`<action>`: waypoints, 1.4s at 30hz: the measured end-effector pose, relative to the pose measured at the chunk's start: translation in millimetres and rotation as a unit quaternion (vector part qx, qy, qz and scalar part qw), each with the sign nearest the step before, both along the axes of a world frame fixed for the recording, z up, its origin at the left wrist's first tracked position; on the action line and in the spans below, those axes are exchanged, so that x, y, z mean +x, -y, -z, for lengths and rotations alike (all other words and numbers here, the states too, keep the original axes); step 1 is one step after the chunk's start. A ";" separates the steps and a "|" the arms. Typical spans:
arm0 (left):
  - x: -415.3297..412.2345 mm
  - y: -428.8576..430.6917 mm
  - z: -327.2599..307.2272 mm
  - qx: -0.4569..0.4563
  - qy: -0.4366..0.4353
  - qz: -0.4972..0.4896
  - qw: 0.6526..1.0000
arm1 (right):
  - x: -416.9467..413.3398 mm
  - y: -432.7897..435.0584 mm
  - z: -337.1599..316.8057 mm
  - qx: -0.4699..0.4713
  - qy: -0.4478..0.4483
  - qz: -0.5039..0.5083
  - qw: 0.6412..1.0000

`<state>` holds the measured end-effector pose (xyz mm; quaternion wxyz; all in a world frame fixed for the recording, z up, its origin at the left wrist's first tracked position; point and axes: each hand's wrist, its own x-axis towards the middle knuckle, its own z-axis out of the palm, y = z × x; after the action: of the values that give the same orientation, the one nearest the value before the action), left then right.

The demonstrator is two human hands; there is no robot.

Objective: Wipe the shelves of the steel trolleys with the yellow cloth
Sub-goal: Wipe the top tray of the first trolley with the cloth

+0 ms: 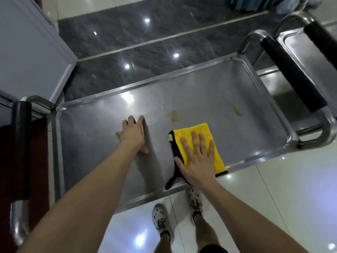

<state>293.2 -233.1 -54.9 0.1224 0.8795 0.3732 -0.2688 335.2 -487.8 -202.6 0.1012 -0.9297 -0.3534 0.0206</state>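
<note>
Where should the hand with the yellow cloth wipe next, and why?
Probably slide the right hand and cloth forward to the nearest yellowish stain on the shelf; it lies just beyond the cloth, unwiped.

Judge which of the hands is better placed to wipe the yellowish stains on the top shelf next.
Right. The right hand lies flat on the yellow cloth, just short of the stains. The left hand rests bare on the shelf, away from the cloth.

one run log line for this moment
step: wiping top shelf | right hand: flat on yellow cloth | left hand: braced on shelf | stains: beyond cloth, not yet wiped
</note>
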 end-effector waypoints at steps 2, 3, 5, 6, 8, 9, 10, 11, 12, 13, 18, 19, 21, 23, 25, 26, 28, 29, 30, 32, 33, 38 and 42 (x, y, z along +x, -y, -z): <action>-0.6 -2.6 6.0 -0.006 0.002 -0.008 1.000 | 40.5 -7.6 0.0 -0.001 0.011 -0.006 1.000; -0.6 -4.3 9.6 -0.005 0.003 -0.009 1.000 | 65.8 -16.8 -0.5 -0.005 0.016 -0.004 1.000; -0.5 -8.4 17.8 0.003 0.008 -0.005 1.000 | 119.0 -47.9 -2.4 -0.016 0.005 0.004 1.000; -1.3 -10.2 22.1 0.007 0.014 -0.005 1.000 | 142.6 -68.8 -3.9 -0.022 -0.002 0.011 1.000; -3.4 -13.8 28.6 0.010 0.028 -0.012 0.999 | 181.7 -117.2 -6.2 -0.034 -0.016 0.017 0.999; -4.6 -15.8 31.1 0.013 0.034 -0.012 0.999 | 196.5 -142.4 -7.9 -0.037 -0.023 0.009 0.999; -5.9 -17.3 33.5 0.017 0.040 -0.013 0.999 | 207.1 -166.6 -9.9 -0.038 -0.027 -0.006 0.999; -7.3 -18.8 35.6 0.019 0.046 -0.015 0.999 | 213.2 -188.5 -11.5 -0.039 -0.027 -0.026 0.999; -8.3 -20.6 37.6 0.018 0.051 -0.018 0.998 | 215.5 -207.7 -12.5 -0.040 -0.026 -0.045 0.998; -8.9 -22.5 38.8 0.013 0.054 -0.023 0.998 | 213.9 -223.2 -12.8 -0.043 -0.026 -0.062 0.997; -11.5 -28.7 39.7 0.000 0.067 -0.038 0.997 | 173.0 -233.6 -11.6 -0.038 -0.010 -0.164 0.986; -12.9 -28.4 39.0 -0.001 0.069 -0.041 0.997 | 161.4 -224.6 -12.1 -0.033 -0.011 -0.182 0.983; -14.7 -28.3 37.8 -0.005 0.067 -0.046 0.997 | 135.5 -199.7 -12.7 -0.022 -0.006 -0.199 0.980; -15.0 -28.0 35.7 -0.005 0.066 -0.043 0.997 | 105.0 -168.5 -12.4 -0.011 -0.001 -0.205 0.979; -14.7 -23.7 31.8 0.010 0.076 -0.043 0.996 | 71.4 -133.0 -9.2 0.006 0.003 -0.200 0.980; -15.5 -19.6 29.5 0.024 0.084 -0.042 0.995 | 55.0 -115.9 -7.4 0.014 0.003 -0.196 0.980; -20.1 -9.4 25.2 0.062 0.099 -0.044 0.992 | 27.5 -86.7 -5.6 0.019 -0.004 -0.195 0.981; -24.4 -4.2 24.0 0.081 0.103 -0.048 0.990 | 17.0 -75.2 -5.8 0.013 -0.009 -0.200 0.980; -29.3 0.3 24.0 0.096 0.106 -0.053 0.988 | 9.5 -64.5 -6.1 0.003 -0.012 -0.206 0.978; -36.8 6.2 24.5 0.113 0.110 -0.064 0.985 | 4.8 -44.2 -6.5 -0.019 -0.012 -0.220 0.975; -38.3 7.3 24.5 0.119 0.111 -0.067 0.984 | 8.1 -32.4 -7.0 -0.025 -0.011 -0.224 0.974; -36.7 14.3 25.3 0.183 0.085 -0.028 0.979 | 62.0 57.3 -11.9 -0.057 -0.012 -0.112 0.992; -14.5 55.3 16.9 0.142 0.099 0.034 0.984 | 86.5 90.7 -23.9 -0.113 -0.026 -0.013 0.993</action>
<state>278.7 -288.4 -71.8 0.0235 0.9226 0.3631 -0.1284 421.7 -578.5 -178.6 0.0049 -0.9298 -0.3577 0.0861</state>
